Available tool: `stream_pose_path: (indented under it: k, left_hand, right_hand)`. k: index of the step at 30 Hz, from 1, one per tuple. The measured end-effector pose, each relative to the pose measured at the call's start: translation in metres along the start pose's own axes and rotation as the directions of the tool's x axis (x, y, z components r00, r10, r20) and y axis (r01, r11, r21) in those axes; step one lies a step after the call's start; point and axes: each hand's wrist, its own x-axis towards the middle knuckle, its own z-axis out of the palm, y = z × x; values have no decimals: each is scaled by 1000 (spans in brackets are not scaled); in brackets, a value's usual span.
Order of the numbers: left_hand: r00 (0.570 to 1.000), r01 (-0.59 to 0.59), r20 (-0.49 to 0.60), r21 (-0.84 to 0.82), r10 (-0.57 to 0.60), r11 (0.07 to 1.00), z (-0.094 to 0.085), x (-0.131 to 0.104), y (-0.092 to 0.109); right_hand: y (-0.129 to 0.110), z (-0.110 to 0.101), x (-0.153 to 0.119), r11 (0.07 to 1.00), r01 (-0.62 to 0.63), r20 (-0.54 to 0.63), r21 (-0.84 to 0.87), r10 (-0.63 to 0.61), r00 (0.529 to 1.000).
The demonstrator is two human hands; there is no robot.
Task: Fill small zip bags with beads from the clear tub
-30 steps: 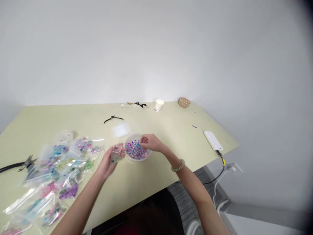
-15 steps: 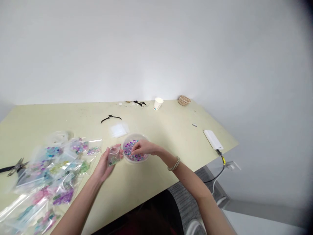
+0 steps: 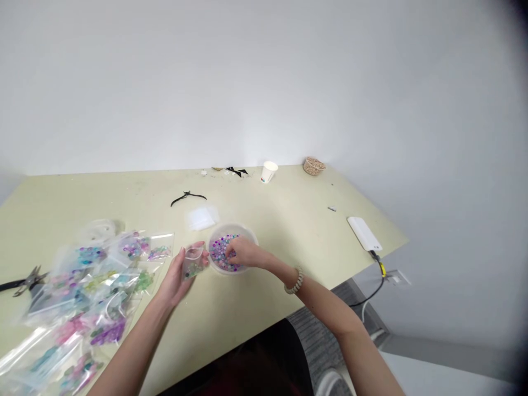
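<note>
A small clear bag [image 3: 193, 265] with a few green beads at its bottom is in my left hand [image 3: 177, 279], its mouth facing up. Just right of it stands a round white bowl [image 3: 252, 236] of purple, pink and blue beads [image 3: 220, 247]. My right hand [image 3: 244, 252] reaches into the bowl from the right, fingers bent down and closed among the beads. Whatever its fingertips hold is too small to make out.
Many clear bags of coloured beads [image 3: 109, 286] cover the left side. Pliers [image 3: 28, 281] lie at the far left, black-handled pliers [image 3: 187, 196] behind a stack of empty bags [image 3: 202, 218]. Farther back are a paper cup [image 3: 269, 171], a tub [image 3: 313, 166] and a white power bank [image 3: 363, 234].
My right hand has shifted slightly right and its fingertips have curled in among the beads. My left hand still holds the bag in nearly the same place. The view has shifted a little.
</note>
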Motion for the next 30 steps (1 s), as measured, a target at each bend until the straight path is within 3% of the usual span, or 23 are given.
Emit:
stream_pose_path:
  k: [9,19,24,28,30]
  left_hand:
    - [1000,-1,-10,16,1,1000,2,-1,0]
    - [1000,6,4,2,-6,1000,-1,1,-1]
    - [1000,-4,-11,9,4,1000,0,0,0]
    - [1000,-4,-25,10,4,1000,-1,1,0]
    - [1000,-4,-26,1,4,1000,0,1,0]
  right_hand:
    - [-11,2,5,995,86,-103,43,-81,991]
    - [-16,8,14,993,88,-64,83,-82,995]
    - [-12,10,12,977,96,-88,189,-81,993]
    - [-8,4,5,948,41,-133,317,1,991]
    - [-5,-4,1,817,-21,-53,576,62,997]
